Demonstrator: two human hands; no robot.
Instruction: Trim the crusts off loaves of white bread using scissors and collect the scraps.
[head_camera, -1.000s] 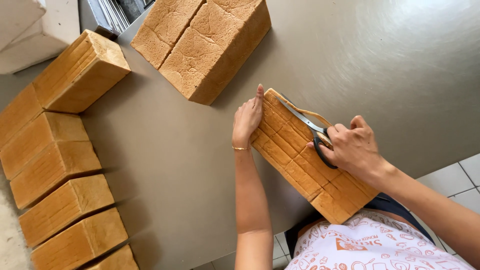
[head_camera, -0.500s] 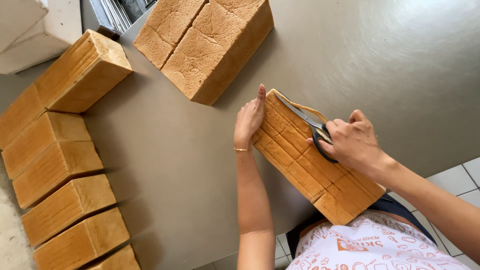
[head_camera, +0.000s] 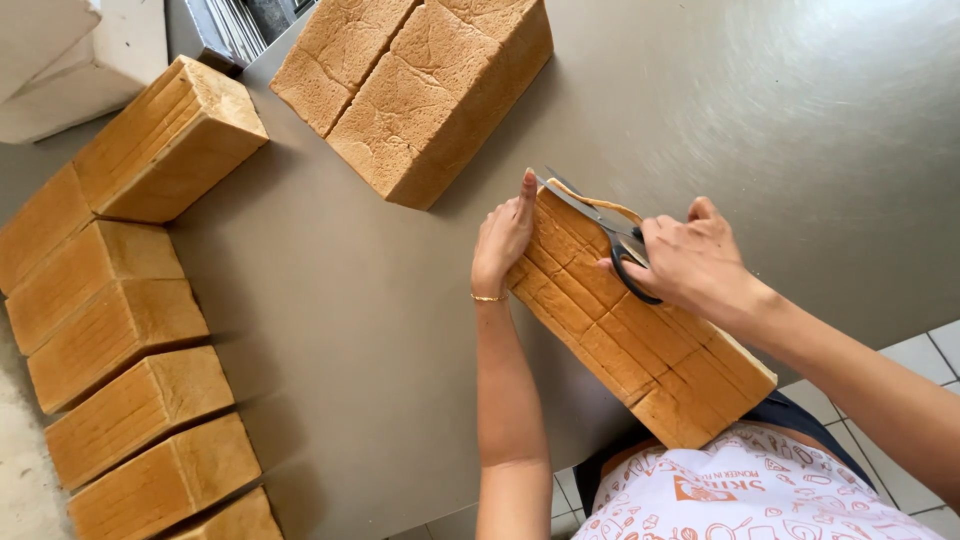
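On the steel table (head_camera: 800, 120), long loaf (head_camera: 630, 320) runs diagonally, far end up-left. Left hand (head_camera: 503, 240) lies flat, open against it; right hand (head_camera: 695, 262) grips scissors (head_camera: 605, 228) pointing up-left along the crust.

Around you there is hardly any packaging and no screen or sign. The one package-like thing is the plain white rectangular box (head_camera: 60, 70) at the top left corner of your view, beyond the edge of the grey metal tabletop (head_camera: 800, 130); its faces are blank white, with no label showing, and whether it is cardboard or foam cannot be told. The only printed surface is your own white apron with orange line drawings and an orange emblem (head_camera: 760, 495), at the bottom right of your view, just below the tabletop's near edge.
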